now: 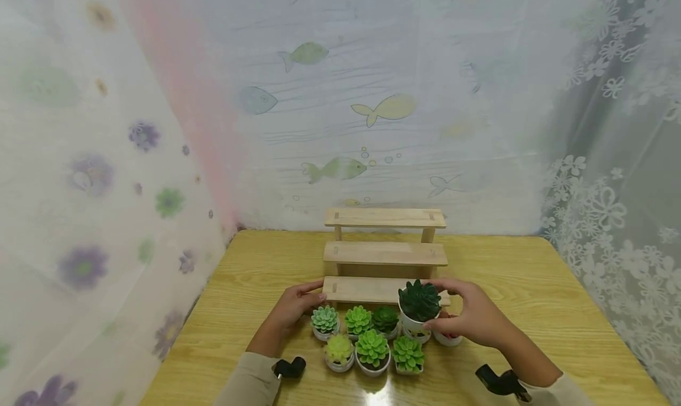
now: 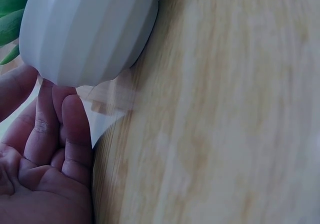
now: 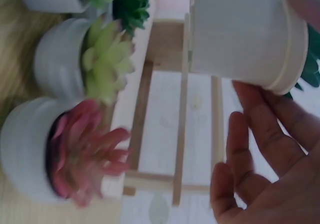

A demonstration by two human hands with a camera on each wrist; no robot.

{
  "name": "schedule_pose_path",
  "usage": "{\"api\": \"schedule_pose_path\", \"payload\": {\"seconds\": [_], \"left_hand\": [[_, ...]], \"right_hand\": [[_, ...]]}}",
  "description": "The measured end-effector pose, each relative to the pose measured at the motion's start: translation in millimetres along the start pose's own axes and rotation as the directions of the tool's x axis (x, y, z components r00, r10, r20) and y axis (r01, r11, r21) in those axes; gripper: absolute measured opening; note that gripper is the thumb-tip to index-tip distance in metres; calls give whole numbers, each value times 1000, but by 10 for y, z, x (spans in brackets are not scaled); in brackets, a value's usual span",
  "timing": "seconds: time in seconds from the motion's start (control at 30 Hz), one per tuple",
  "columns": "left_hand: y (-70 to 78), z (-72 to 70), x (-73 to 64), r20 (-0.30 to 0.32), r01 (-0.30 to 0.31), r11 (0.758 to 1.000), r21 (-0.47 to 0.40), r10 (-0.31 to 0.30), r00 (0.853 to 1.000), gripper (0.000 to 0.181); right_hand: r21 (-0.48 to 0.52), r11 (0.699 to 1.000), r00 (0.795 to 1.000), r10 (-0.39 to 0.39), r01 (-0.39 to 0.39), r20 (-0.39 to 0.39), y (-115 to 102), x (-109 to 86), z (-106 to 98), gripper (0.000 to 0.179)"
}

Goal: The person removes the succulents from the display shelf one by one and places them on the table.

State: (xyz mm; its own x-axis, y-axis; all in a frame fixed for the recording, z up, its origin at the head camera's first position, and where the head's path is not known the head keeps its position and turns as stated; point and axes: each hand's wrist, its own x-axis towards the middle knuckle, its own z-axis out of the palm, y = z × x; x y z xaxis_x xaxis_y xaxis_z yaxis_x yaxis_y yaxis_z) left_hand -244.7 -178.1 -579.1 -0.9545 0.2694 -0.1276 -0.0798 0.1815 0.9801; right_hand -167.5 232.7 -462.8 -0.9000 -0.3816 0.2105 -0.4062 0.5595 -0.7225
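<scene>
My right hand (image 1: 476, 314) holds a white pot with a dark green succulent (image 1: 420, 301) between thumb and fingers, raised before the right part of the lowest step of a wooden tiered shelf (image 1: 362, 289). In the right wrist view this white pot (image 3: 240, 36) is tilted sideways by the camera angle. My left hand (image 1: 295, 305) grips the left end of the lowest step, thumb in front and index finger behind. In the left wrist view a ribbed white pot (image 2: 90, 31) hides some fingertips of the left hand (image 2: 45, 149).
Several potted succulents stand in front of the shelf, among them a pale blue-green one (image 1: 325, 320), a yellow-green one (image 1: 339, 350) and a bright green one (image 1: 372, 348). A red succulent (image 3: 82, 154) stands at the right, partly behind my hand in the head view. Patterned curtains (image 1: 319, 110) surround the wooden table (image 1: 255, 258).
</scene>
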Motion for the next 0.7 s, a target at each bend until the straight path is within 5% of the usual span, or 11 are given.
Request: {"api": "schedule_pose_path", "payload": {"seconds": [0.43,0.7], "left_hand": [[6,13,-5,-2,1,1000,8,-1,1000,57],[19,13,-1,-11,14,1000,-2,-14,1000,56]], "right_hand": [[174,984,997,-43,30,71,191,-325,-164,59],[190,982,993,-26,3,117,273,-392,-213,60]]}}
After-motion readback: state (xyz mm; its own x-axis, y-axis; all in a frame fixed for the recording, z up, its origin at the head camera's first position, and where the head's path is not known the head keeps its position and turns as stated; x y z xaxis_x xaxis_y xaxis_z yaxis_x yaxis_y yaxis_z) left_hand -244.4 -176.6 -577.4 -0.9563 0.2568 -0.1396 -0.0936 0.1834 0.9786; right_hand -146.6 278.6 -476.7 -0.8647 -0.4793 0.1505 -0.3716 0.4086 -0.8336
